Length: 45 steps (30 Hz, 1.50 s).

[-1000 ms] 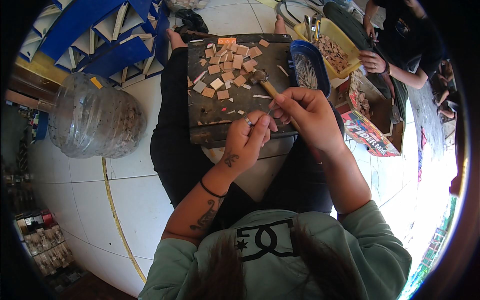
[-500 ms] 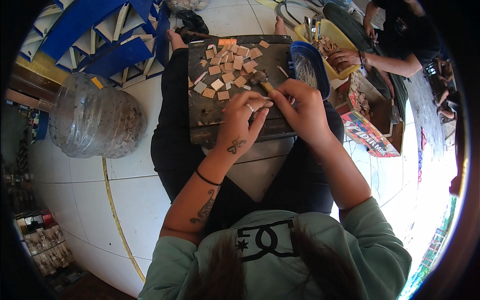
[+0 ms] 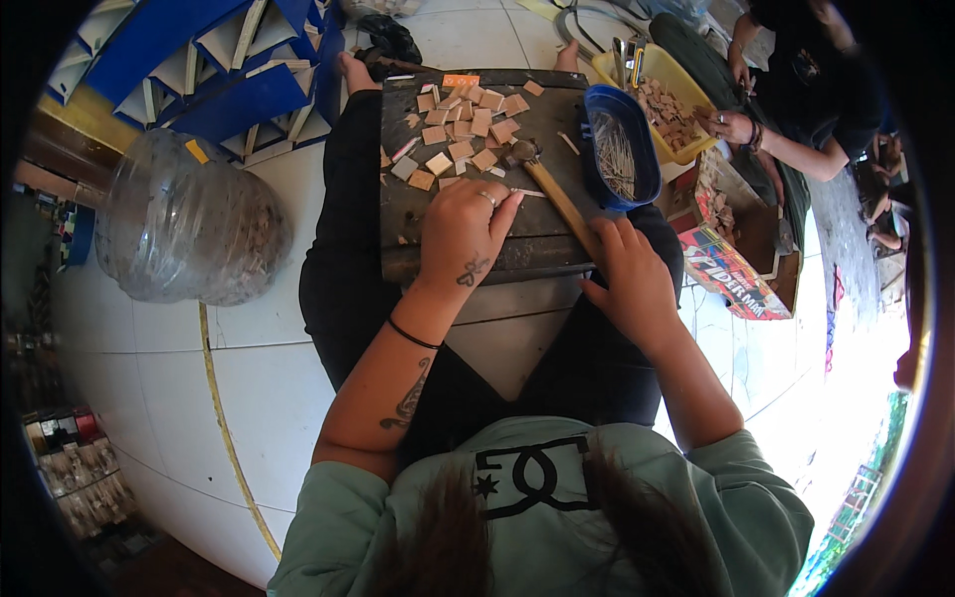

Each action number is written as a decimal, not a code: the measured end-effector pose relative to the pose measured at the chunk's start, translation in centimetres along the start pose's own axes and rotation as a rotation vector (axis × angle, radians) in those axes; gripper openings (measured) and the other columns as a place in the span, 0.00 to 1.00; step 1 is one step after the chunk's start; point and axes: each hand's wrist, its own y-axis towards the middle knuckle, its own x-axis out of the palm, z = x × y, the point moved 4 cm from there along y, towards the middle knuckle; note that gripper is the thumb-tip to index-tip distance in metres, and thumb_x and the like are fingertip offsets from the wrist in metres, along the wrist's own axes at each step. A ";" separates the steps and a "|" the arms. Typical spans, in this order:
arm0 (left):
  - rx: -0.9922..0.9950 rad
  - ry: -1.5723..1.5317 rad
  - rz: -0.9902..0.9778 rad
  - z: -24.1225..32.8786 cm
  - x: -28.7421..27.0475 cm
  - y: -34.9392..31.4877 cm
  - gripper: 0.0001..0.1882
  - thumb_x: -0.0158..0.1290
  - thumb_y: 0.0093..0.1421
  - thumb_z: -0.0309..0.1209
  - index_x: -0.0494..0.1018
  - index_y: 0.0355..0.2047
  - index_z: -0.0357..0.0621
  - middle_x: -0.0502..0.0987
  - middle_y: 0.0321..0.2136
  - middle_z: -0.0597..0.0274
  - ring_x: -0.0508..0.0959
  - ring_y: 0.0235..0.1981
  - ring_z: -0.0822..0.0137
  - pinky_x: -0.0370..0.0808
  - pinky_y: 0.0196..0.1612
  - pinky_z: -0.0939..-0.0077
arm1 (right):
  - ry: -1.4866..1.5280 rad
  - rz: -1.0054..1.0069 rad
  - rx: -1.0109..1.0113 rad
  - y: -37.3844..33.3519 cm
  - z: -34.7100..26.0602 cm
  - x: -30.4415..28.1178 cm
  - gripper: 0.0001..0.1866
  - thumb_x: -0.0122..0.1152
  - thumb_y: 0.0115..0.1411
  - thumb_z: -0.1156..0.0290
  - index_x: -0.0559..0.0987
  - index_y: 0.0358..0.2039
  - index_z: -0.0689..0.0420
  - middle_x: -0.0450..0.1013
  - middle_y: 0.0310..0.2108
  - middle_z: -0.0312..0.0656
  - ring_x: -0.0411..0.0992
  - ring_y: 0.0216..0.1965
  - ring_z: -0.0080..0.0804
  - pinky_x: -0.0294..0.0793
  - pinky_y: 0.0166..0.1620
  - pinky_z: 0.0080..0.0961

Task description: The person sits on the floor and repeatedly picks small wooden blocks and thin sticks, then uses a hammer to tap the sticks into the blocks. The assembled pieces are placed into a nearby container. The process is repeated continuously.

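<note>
The left hand (image 3: 460, 227) is bent over the board (image 3: 410, 217) toward its near edge, fingers curled downward; their tips are hidden, so I cannot tell whether they pinch anything; a thin pale strip (image 3: 529, 193) lies just beside its thumb. The right hand (image 3: 637, 284) is at the near right corner, fingers bent over the lower handle of the hammer (image 3: 563, 205), thumb set apart; I cannot tell how firmly it grasps. The hammer slants across the board, head toward the middle, handle running to that corner; small wooden tiles (image 3: 463, 149) lie heaped and scattered toward the far left corner; an orange piece (image 3: 462, 81) lies at the far edge; a blue tray (image 3: 654, 177) of thin metal pins (image 3: 616, 159) stands at the right edge; beyond it, a co-worker's hand (image 3: 731, 126) is at the yellow basin (image 3: 693, 92).
</note>
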 end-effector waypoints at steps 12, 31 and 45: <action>0.104 0.170 0.105 0.4 0.4 -0.1 0.11 0.57 0.59 0.26 0.71 0.21 0.36 0.72 0.19 0.51 0.74 0.25 0.50 0.74 0.36 0.62 | 0.731 -0.197 0.253 -2.6 1.2 -2.5 0.27 0.49 0.66 0.76 0.61 0.66 0.54 0.74 0.37 0.52 0.75 0.34 0.47 0.74 0.40 0.34; 0.144 0.245 0.105 0.6 1.5 -0.6 0.09 0.53 0.62 0.28 0.75 0.25 0.38 0.73 0.20 0.57 0.74 0.29 0.57 0.69 0.55 0.55 | 0.342 0.061 -0.143 -3.9 -2.0 -6.4 0.30 0.51 0.63 0.80 0.64 0.66 0.49 0.72 0.36 0.52 0.74 0.36 0.52 0.73 0.39 0.38; 0.137 0.323 0.105 0.8 1.4 -0.9 0.08 0.54 0.61 0.28 0.75 0.25 0.40 0.72 0.20 0.60 0.74 0.29 0.59 0.65 0.59 0.53 | 0.323 -0.006 -0.145 -3.6 -1.1 -6.6 0.28 0.50 0.64 0.78 0.64 0.65 0.50 0.73 0.37 0.53 0.74 0.37 0.52 0.73 0.42 0.37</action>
